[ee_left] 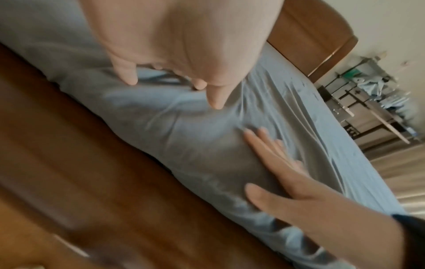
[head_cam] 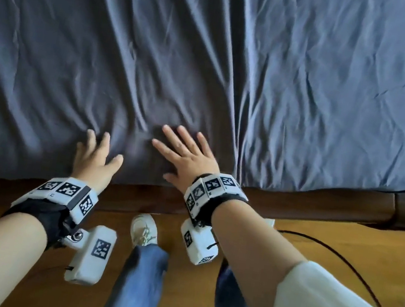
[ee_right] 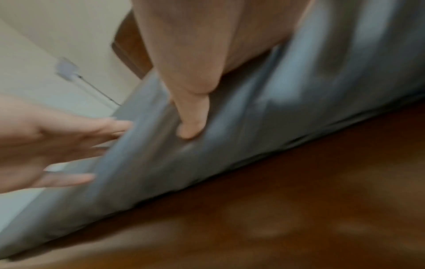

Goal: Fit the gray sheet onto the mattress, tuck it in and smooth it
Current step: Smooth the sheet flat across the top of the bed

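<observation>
The gray sheet [head_cam: 211, 61] covers the mattress and is full of long creases running toward the near edge. My left hand [head_cam: 95, 155] lies on it near the front edge with straight fingers, blurred. Just to its right my right hand [head_cam: 185, 155] presses flat on the sheet, fingers spread. In the left wrist view the left hand [ee_left: 184, 72] hovers low over the sheet [ee_left: 184, 136] and the right hand [ee_left: 276, 172] lies flat on the edge. The right wrist view is blurred: my right hand [ee_right: 193, 109] touches the sheet [ee_right: 230, 145], and the left hand [ee_right: 57, 151] is beside it.
A wooden bed frame [head_cam: 321, 202] runs along the near side of the mattress. My legs and a white shoe [head_cam: 143, 229] stand on the wood floor [head_cam: 340, 254], where a black cable [head_cam: 339, 259] trails. A headboard [ee_left: 310, 36] and a cluttered rack [ee_left: 368, 102] show beyond the bed.
</observation>
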A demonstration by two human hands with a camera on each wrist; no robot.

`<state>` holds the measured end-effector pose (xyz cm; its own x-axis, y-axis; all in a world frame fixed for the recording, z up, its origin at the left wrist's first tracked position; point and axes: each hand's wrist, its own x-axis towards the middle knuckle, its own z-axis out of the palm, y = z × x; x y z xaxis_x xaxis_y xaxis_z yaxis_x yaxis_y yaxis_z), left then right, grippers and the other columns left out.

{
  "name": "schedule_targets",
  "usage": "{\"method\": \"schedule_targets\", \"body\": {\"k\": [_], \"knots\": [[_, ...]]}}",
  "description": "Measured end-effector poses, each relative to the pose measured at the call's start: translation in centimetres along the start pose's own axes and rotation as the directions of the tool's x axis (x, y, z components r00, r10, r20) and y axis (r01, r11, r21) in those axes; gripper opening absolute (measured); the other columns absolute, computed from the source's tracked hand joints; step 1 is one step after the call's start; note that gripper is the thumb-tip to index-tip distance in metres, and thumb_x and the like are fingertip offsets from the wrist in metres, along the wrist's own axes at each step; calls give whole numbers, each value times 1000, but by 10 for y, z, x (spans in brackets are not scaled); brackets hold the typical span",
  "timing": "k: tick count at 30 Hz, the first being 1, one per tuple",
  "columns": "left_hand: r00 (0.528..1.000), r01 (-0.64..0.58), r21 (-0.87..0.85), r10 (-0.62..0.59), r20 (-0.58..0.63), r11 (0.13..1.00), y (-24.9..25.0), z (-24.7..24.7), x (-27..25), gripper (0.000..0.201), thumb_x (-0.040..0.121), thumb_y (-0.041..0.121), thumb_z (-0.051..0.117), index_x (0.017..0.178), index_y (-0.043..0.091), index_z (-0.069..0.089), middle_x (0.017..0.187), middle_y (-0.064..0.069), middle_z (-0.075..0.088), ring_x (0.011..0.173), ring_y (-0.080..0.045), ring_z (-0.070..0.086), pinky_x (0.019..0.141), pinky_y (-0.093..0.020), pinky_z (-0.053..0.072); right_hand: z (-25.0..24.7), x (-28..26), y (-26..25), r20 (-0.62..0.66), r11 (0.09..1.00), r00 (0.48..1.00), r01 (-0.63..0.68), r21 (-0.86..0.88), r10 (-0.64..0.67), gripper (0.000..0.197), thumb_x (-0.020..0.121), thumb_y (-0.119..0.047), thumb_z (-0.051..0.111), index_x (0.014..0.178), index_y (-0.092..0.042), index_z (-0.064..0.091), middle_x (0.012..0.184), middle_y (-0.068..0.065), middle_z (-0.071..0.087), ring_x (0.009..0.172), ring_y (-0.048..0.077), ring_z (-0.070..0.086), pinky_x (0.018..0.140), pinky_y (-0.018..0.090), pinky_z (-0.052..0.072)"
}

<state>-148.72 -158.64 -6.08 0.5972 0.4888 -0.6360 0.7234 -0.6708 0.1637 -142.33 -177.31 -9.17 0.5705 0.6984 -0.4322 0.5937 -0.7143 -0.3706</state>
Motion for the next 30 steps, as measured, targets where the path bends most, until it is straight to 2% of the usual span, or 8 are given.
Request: {"method": "schedule_targets", "body": {"k": [2,5,9,11,13,17,23,30], "knots": [[999,42,20,-42,2,999,29,17,-6,62,97,32,41,151,23,11,158,-8,-14,145,-35,-9,118,-40,0,2,-31,69,-137,994,985,-105,-17,102,71,86,-60,39,146,-44,6,158,-14,-2,147,13,-1,116,38,-8],[996,80,23,-80,28,997,107,53,-22,67,95,41,40,150,31,2,156,-7,-22,144,-35,-17,114,-56,4,-13,-93,166,-232,936,909,-353,12,346,71,82,-69,24,146,-45,5,158,-13,1,147,15,2,115,40,-8],[993,117,-66,-116,28,991,221,98,-46,75,94,42,43,148,35,-9,154,-7,-29,142,-38,-22,110,-64,2,-41,-175,282,-78,625,627,-743,239,775,80,87,-61,42,149,-36,-2,159,-6,-11,147,20,-6,118,43,0],[990,135,-128,-138,-15,983,256,112,-54,80,93,40,47,148,32,-10,155,-7,-26,143,-37,-20,109,-65,2,-54,-202,324,-47,478,505,-777,409,862,82,85,-47,58,150,-25,13,159,4,9,145,27,15,117,45,18],[979,177,-176,-192,-69,968,271,118,-56,83,91,35,52,149,29,-7,157,-6,-21,144,-34,-16,109,-65,5,-61,-215,352,-20,381,442,-749,543,897,71,82,-32,66,142,-16,32,142,16,39,127,35,42,104,44,36],[969,182,-210,-212,-129,961,270,118,-56,83,88,29,60,150,29,4,159,-5,-12,146,-33,-8,113,-57,6,-66,-218,371,41,242,348,-729,641,937,47,83,-32,68,121,-7,58,117,16,64,112,32,57,90,34,43],[977,187,-145,-200,-79,972,276,106,-61,81,91,35,54,151,22,3,159,-8,-11,146,-34,-3,116,-46,1,-79,-215,375,55,174,276,-737,653,960,27,83,-34,66,98,-13,73,103,14,71,99,31,63,83,30,48],[991,135,-89,-136,-4,987,315,125,-81,73,95,44,40,150,23,-3,157,-5,-20,146,-29,-13,116,-48,-2,-81,-233,396,96,241,342,-810,534,935,27,91,-28,57,100,-6,69,107,23,66,103,38,59,80,31,44]]}}
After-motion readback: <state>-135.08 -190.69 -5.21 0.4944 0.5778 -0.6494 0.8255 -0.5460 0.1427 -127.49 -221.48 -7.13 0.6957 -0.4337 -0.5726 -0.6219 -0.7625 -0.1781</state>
